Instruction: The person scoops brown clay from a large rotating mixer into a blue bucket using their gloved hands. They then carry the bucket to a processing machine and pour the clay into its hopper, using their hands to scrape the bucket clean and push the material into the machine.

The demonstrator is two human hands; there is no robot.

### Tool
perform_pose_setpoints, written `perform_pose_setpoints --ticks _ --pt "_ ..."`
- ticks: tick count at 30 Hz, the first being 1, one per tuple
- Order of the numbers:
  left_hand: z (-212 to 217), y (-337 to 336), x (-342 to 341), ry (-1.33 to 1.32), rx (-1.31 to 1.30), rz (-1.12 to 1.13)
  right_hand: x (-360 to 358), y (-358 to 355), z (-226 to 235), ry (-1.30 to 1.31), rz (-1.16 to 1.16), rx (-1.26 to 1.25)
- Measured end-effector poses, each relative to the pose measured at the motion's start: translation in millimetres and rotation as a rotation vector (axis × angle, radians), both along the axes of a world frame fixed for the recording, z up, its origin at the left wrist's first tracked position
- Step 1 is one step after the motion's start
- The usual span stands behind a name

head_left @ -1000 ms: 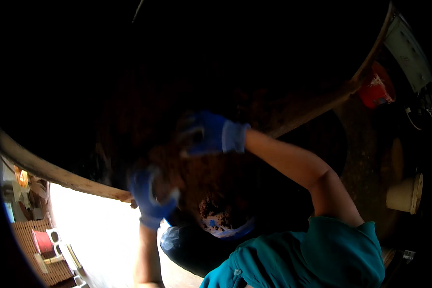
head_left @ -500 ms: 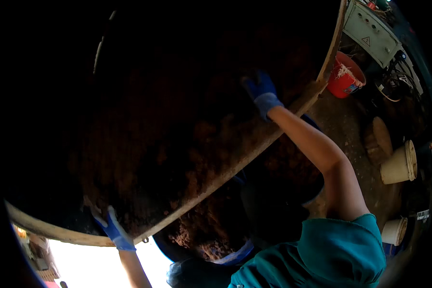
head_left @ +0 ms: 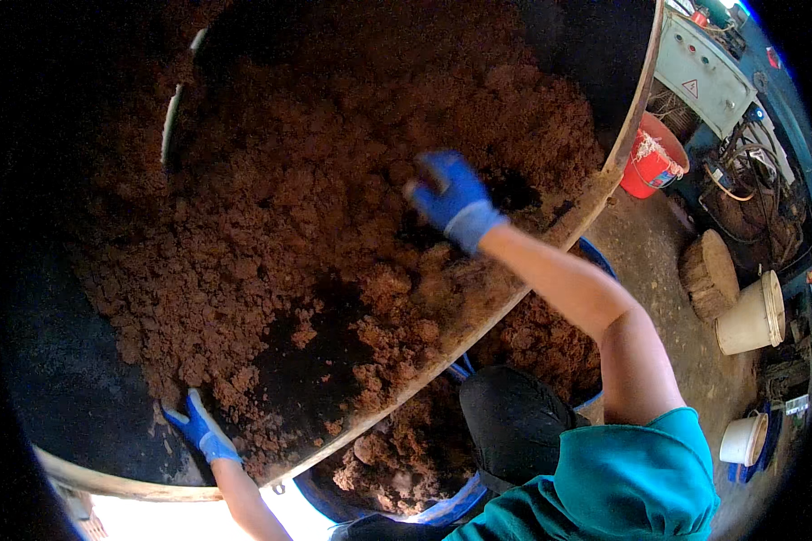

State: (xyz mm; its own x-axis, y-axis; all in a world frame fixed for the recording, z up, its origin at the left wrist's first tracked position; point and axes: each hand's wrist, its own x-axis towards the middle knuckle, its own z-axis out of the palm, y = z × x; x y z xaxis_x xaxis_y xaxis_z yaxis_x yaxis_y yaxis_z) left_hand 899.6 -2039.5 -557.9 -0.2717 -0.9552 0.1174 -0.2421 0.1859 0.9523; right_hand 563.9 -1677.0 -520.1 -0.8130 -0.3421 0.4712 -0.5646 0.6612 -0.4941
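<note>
One blue-gloved left hand [head_left: 209, 435] is noted at 8 o'clock, thumb and fingers spread, at the margin of the crumbly reddish-brown material [head_left: 271, 207]. The blue-gloved right hand [head_left: 460, 198] is just off centre toward 1 o'clock, over that material (blurred; whether it grips any cannot be told). The material lies across a large round-rimmed vat [head_left: 591, 200]. A red bucket [head_left: 650, 169] stands outside at 2 o'clock.

My right fingers [head_left: 438, 166] are bright blue, the cuff [head_left: 472, 227] paler blue; my left fingers [head_left: 195, 405] show blue and whitish. Between both lies the reddish-brown heap [head_left: 271, 225]. Right of my right fingers, one bucket [head_left: 645, 173] is red, another container [head_left: 744, 317] cream. My sleeve [head_left: 636, 478], nearer me, is plain teal.
</note>
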Motion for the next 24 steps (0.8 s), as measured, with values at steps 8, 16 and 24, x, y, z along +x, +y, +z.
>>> perform_pose_setpoints --ticks 8,16,24 --pt "0.9 4.1 -27.4 0.08 -0.066 -0.21 -75.2 -10.9 -21.4 -0.431 -0.615 -0.252" --pt "-25.6 -20.9 -22.0 -0.105 -0.19 -0.18 67.0 -88.1 -12.1 -0.556 0.45 0.067" --pt "-21.3 -23.8 -7.4 -0.316 -0.333 -0.126 10.6 80.1 31.8 -0.121 -0.262 -0.158"
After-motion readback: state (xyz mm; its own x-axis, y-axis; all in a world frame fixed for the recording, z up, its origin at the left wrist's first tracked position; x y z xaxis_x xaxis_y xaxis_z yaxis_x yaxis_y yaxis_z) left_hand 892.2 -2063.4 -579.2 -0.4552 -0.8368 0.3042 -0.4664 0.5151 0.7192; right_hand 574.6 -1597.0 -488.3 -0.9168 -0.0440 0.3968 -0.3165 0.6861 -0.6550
